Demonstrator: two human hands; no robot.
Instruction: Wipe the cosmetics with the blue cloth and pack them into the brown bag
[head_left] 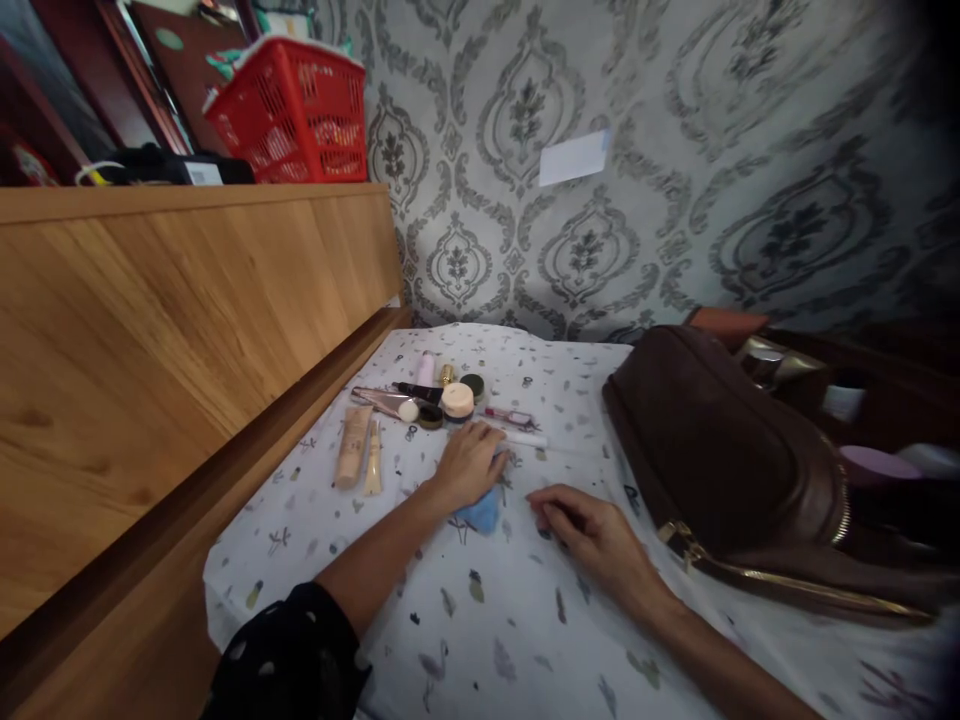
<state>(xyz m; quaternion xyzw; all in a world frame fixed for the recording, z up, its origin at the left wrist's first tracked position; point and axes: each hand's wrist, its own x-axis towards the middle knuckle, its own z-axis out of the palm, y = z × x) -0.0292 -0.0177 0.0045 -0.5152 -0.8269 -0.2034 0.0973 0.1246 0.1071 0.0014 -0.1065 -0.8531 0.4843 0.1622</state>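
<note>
My left hand (pixel 469 468) rests on the bedding, fingers bent over a crumpled blue cloth (pixel 480 513) that sticks out below the palm. Its fingertips lie beside a slim white tube (pixel 525 438). To the right, my right hand (pixel 589 530) hovers low with curled fingers, thumb against the index finger; nothing shows in it. Cosmetics lie beyond the left hand: a peach-coloured jar (pixel 457 401), a dark green jar (pixel 430 416), a black tube (pixel 418 391) and a red-capped lip gloss (pixel 510 416). Nearer left are a beige tube (pixel 352 447) and a small gold-coloured tube (pixel 373 460).
A brown zippered bag (pixel 720 450) stands open at the right, with several items (pixel 877 462) inside or behind it. A wooden board (pixel 202 310) borders the left side, with a red basket (pixel 307 110) on top. Patterned wallpaper (pixel 525 230) covers the wall behind.
</note>
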